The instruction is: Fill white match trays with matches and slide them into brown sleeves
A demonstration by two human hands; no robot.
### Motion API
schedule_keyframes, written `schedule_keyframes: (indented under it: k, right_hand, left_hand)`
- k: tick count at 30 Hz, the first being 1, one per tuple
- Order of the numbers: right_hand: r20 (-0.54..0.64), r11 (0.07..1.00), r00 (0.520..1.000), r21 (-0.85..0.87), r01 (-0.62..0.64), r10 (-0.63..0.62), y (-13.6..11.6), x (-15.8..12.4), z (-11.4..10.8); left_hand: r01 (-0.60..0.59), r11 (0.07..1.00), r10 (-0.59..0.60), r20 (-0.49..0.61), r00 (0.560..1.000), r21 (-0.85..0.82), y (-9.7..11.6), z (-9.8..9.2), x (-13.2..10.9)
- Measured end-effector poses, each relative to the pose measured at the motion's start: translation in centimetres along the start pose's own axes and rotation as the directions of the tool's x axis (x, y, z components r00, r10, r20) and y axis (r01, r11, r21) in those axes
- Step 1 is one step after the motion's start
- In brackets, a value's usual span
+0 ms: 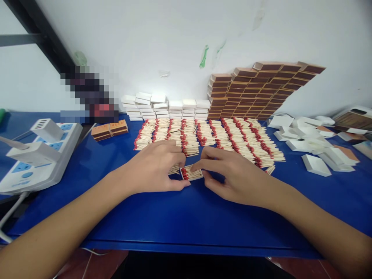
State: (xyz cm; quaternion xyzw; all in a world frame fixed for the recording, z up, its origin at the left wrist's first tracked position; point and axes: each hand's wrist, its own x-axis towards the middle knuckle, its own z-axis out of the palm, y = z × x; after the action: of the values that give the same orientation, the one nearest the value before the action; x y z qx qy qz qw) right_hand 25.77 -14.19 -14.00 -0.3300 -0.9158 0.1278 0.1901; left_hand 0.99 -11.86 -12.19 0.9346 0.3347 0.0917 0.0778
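On the blue table in front of me lies a small white matchbox tray (196,179) filled with red-headed matches (192,174). My left hand (158,166) grips the tray's left end, thumb at the near corner and fingers at the far side. At the other end, my right hand (236,174) has its thumb by the short edge and a fingertip over the matches inside. Rows of loose matches (190,149) spread out just beyond both hands. Part of a small bunch of matches (174,169) shows beneath my left hand.
Stacked white trays (174,110) and a tall stack of brown matchboxes (250,95) stand against the wall. Scattered white trays (316,164) lie right. Bundled matchboxes (109,130) and a power strip (62,164) with plugs sit left. The table's front edge (203,248) is near me.
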Motion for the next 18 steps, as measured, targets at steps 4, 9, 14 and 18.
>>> schedule_keyframes:
  k: [4,9,14,18]
  right_hand:
    - [0.033,1.0,0.999,-0.024,0.017,-0.016,0.01,0.07,0.06]
    - [0.013,0.999,1.0,-0.03,0.024,-0.023,-0.03,0.12,0.27]
    - [0.015,0.999,0.999,-0.016,0.032,-0.032,-0.13,0.2,0.58]
    - [0.022,0.999,1.0,-0.04,0.01,-0.009,-0.06,0.18,0.69]
  left_hand:
    - [-0.005,1.0,0.005,-0.005,1.0,0.008,0.01,0.06,-0.03]
    - [-0.006,1.0,0.006,-0.015,1.0,0.018,-0.05,0.19,0.01]
    - [-0.011,1.0,0.011,-0.018,1.0,0.012,-0.12,0.24,-0.03]
    - [-0.01,1.0,0.01,-0.022,1.0,0.02,-0.14,0.25,-0.04]
